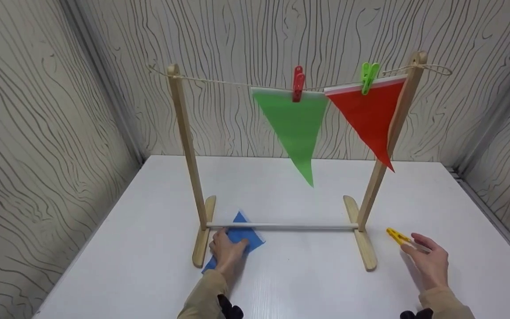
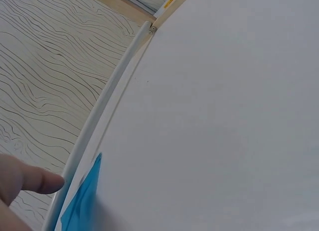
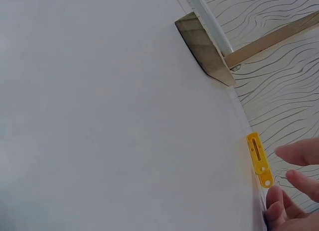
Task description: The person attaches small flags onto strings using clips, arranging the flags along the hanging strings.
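A blue pennant (image 1: 255,241) with a white edge lies on the table, passing under the white crossbar of a wooden stand. My left hand (image 1: 227,250) is over this pennant, thumb and fingers spread apart. In the left wrist view one finger (image 2: 42,180) extends beside the crossbar, above part of the blue pennant (image 2: 82,206). A yellow clothespin (image 1: 398,236) lies on the table right of the stand. Beside it is my right hand (image 1: 430,261), its thumb and fingers apart; the right wrist view shows the fingertips close to the yellow clothespin (image 3: 258,159), not closed round it.
Between the wooden posts (image 1: 187,150) runs a string (image 1: 219,81). From it hang a green pennant (image 1: 297,124) with a red clothespin (image 1: 298,84) and a red pennant (image 1: 370,110) with a green clothespin (image 1: 368,77). Two wooden feet (image 1: 363,248) and the white crossbar (image 1: 299,227) stand low.
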`<state>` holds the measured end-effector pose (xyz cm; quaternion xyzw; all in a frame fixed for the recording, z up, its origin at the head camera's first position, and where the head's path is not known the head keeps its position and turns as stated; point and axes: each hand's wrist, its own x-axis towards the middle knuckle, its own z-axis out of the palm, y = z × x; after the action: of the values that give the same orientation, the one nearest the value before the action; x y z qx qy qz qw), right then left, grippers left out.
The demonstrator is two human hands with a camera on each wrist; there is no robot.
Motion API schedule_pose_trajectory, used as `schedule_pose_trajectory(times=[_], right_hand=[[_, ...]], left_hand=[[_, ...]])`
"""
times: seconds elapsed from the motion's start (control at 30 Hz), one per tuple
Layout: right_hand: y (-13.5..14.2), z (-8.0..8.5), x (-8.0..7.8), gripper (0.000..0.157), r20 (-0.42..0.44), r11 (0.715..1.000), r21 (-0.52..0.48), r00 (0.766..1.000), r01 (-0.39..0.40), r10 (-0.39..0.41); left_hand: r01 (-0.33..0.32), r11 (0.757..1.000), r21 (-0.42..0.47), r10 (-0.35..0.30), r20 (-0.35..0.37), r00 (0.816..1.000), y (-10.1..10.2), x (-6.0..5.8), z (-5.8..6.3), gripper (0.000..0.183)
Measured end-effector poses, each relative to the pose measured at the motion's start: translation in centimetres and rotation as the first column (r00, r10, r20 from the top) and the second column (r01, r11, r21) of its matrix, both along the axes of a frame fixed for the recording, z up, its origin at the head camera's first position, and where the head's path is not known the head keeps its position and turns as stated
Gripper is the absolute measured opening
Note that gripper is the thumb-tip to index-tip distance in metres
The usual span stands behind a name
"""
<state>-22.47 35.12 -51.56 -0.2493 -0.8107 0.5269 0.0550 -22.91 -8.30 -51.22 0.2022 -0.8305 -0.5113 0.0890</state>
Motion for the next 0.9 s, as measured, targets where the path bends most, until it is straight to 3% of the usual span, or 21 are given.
schedule_pose_trajectory(times=[0.17,0.37,0.63,0.9], right_hand=[[0.1,-0.1,-0.1,0.061,-0.014,1.0,0.007,0.999,-0.03,0.03],[0.3,-0.3,-0.2,0.059,0.0,0.997,0.062,0.999,-0.047,0.047],[0.3,-0.3,-0.3,0.063,0.046,0.998,0.043,0.998,-0.048,0.046],[0.6,-0.3,-0.6,0.068,0.074,0.998,0.032,0.996,-0.058,0.055]], left_hand=[[0.009,1.0,-0.005,-0.009,0.0,1.0,-0.1,-0.3,-0.1,0.062],[0.005,0.997,-0.076,-0.006,-0.013,1.0,-0.3,-0.6,-0.3,0.051],[0.018,0.989,-0.15,-0.033,-0.096,0.995,-0.2,-0.5,-1.2,0.041],[0.067,0.983,-0.171,-0.084,-0.093,0.992,-0.5,-0.4,-1.2,0.037]])
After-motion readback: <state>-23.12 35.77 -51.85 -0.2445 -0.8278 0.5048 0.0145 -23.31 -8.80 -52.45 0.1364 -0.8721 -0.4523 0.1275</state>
